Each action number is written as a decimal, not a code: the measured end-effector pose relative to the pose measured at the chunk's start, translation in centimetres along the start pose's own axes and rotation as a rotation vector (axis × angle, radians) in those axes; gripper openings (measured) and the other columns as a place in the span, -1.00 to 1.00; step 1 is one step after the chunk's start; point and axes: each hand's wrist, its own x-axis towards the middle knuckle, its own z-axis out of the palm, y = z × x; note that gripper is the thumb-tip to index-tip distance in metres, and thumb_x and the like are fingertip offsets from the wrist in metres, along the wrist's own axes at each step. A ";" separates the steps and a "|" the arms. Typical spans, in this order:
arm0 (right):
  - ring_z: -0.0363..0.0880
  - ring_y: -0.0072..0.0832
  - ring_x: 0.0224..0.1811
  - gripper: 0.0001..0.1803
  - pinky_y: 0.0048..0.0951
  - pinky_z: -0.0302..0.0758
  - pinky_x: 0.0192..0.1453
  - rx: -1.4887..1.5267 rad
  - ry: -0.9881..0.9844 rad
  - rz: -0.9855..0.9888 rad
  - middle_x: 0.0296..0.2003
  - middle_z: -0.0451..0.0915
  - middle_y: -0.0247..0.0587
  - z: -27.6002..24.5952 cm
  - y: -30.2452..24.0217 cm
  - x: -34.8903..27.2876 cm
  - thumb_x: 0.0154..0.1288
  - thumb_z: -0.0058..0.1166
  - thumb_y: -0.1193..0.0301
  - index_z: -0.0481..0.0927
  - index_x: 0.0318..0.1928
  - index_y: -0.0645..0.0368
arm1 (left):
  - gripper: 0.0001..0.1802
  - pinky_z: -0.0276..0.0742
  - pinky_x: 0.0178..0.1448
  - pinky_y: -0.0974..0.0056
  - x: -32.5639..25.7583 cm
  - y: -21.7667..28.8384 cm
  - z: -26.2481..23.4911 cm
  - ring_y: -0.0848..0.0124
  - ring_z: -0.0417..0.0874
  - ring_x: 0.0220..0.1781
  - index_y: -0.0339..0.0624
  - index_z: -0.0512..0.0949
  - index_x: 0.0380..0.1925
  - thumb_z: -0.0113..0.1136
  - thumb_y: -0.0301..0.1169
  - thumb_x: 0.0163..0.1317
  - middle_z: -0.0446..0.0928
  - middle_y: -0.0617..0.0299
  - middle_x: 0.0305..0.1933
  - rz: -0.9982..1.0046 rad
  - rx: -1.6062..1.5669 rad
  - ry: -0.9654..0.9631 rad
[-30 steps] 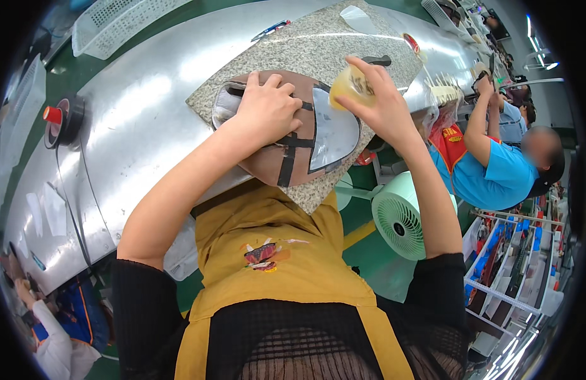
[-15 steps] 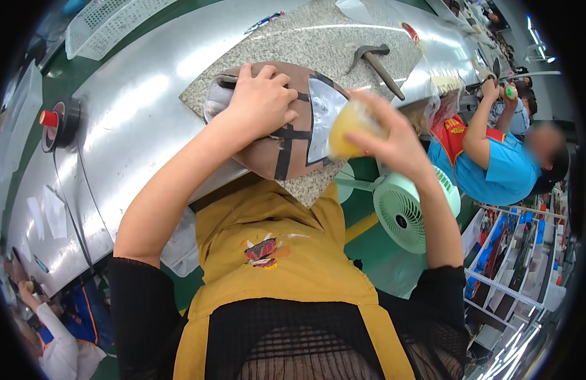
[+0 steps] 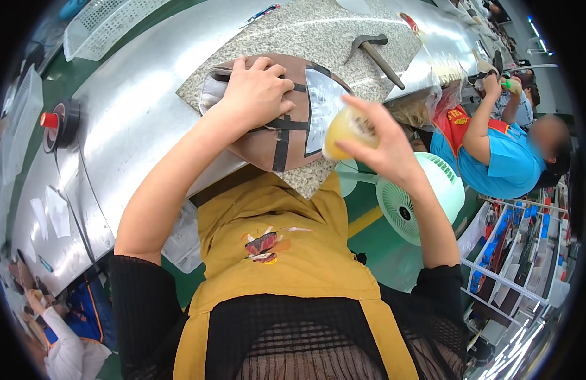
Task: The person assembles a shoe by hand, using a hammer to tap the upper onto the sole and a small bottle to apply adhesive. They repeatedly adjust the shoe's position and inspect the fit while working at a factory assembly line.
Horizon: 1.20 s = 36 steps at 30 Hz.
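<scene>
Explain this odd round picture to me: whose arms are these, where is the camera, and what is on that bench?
The camera sits on a person's head and looks down, so its wide lens bends everything round. The two bare arms belong to that person. The left hand presses on a brown leather piece with dark strips and a silvery panel, lying on a speckled stone slab on a metal bench. The right hand holds a small yellowish lump beside the piece; what it is, I cannot tell. A hammer lies further back on the slab. A green fan stands below, and another person in a blue shirt works nearby.
</scene>
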 end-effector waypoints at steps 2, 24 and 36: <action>0.55 -0.21 -0.09 -0.34 -0.27 0.51 -0.05 0.008 0.177 -0.035 -0.13 0.47 -0.13 -0.5 0.8 1.2 0.11 0.24 0.11 0.40 0.22 -0.05 | -0.62 0.16 0.33 -0.09 0.1 -0.1 0.0 0.34 0.37 0.26 0.09 0.64 -0.09 0.17 -0.04 0.15 0.51 0.33 0.11 0.011 -0.007 0.017; 0.54 -0.14 -0.07 -0.30 -0.19 0.52 -0.07 -0.202 0.471 -0.178 -0.04 0.41 -0.11 -1.8 6.1 16.1 0.10 0.25 0.09 0.33 0.25 -0.09 | -0.61 0.06 0.34 -0.17 -0.5 -0.5 0.8 0.22 0.35 0.27 0.08 0.63 -0.12 0.19 -0.04 0.11 0.48 0.26 0.14 0.048 -0.031 0.132; 0.49 -0.04 0.09 -0.20 -0.05 0.49 0.08 -0.395 0.348 0.231 0.11 0.34 0.04 -4.3 16.7 31.6 0.08 0.20 -0.09 0.26 0.31 -0.14 | -0.60 0.06 0.36 -0.18 -0.3 0.2 -0.1 0.21 0.33 0.29 0.07 0.61 -0.09 0.25 -0.08 0.08 0.46 0.25 0.15 0.053 -0.064 0.100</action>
